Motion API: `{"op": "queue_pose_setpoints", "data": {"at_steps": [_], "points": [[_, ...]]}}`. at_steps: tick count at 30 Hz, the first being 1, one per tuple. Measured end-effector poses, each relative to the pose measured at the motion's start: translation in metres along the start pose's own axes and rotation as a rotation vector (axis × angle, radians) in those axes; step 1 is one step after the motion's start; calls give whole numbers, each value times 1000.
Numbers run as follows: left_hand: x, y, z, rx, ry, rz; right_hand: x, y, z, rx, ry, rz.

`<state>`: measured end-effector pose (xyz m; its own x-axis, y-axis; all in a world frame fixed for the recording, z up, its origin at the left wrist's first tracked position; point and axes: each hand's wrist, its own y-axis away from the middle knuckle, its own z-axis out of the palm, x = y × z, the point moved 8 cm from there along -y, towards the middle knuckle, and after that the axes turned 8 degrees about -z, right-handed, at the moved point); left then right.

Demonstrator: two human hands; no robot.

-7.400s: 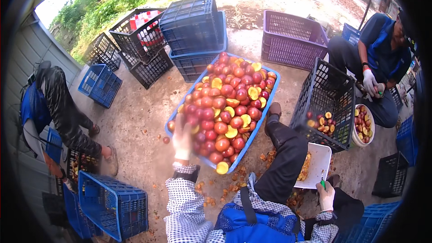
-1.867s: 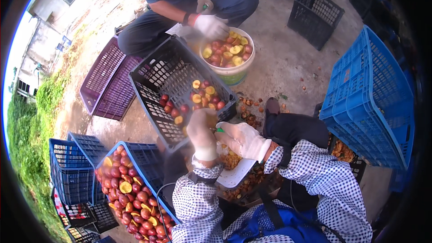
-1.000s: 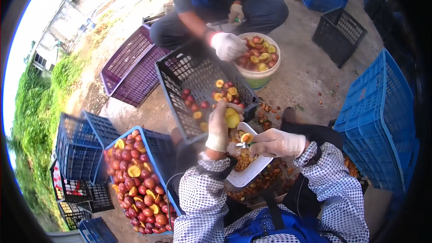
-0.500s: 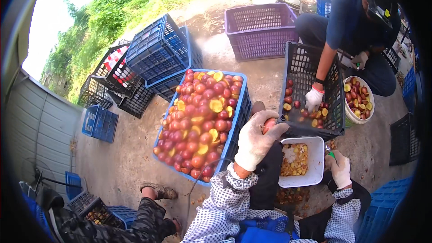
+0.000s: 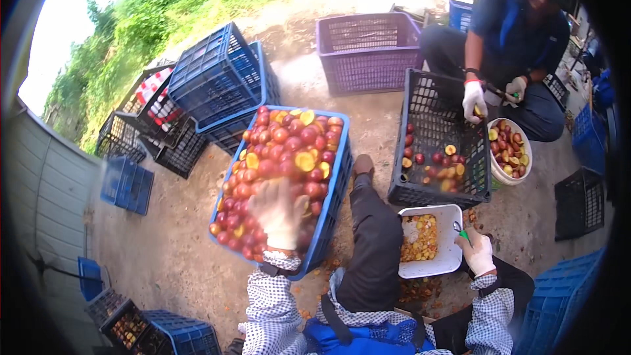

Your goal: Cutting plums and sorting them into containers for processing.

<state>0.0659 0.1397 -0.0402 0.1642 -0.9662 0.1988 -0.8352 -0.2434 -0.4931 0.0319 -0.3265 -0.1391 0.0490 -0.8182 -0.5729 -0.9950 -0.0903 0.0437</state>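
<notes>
My left hand (image 5: pixel 275 209), in a pale cloth glove blurred at the fingers, reaches over glossy, round red plums (image 5: pixel 279 135) heaped with yellow-fleshed halves in a blue plastic crate (image 5: pixel 333 204); I cannot tell whether those fingers hold one. My right hand (image 5: pixel 480 254), also gloved, is clamped on the slim green handle of a metal-tipped scoop (image 5: pixel 464 234), just beside a smooth white rectangular tray (image 5: pixel 449 250) partly covered in crumbly orange-brown scraps (image 5: pixel 422 240). Beyond it, a black lattice-walled crate (image 5: pixel 434 125) holds scattered whole and cut plums, next to a round white bucket (image 5: pixel 502 174) of fruit.
</notes>
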Motion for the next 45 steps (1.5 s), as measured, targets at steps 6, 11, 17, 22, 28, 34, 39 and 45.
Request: {"op": "queue_pose_setpoints", "data": {"at_steps": [6,11,17,22,28,34,39,45], "points": [[-81,45,24,-269,-511,-5,-24,-16,45,-146,-87,-111],[6,31,14,-108,-274,36,-24,33,-79,195,-400,-211],[96,-38,25,-139,509,393,-66,26,-147,90,-1031,54],[247,-32,161,-797,498,671,38,57,-154,566,-1124,278],[237,-28,306,-1119,-53,666,39,54,-147,619,-1229,170],[209,51,440,-1429,-537,903,77,73,-127,487,-1207,137],[231,39,434,-1367,-520,969,86,103,-157,529,-1185,218],[238,27,410,-1583,-655,835,105,137,-148,343,-1343,253]]}}
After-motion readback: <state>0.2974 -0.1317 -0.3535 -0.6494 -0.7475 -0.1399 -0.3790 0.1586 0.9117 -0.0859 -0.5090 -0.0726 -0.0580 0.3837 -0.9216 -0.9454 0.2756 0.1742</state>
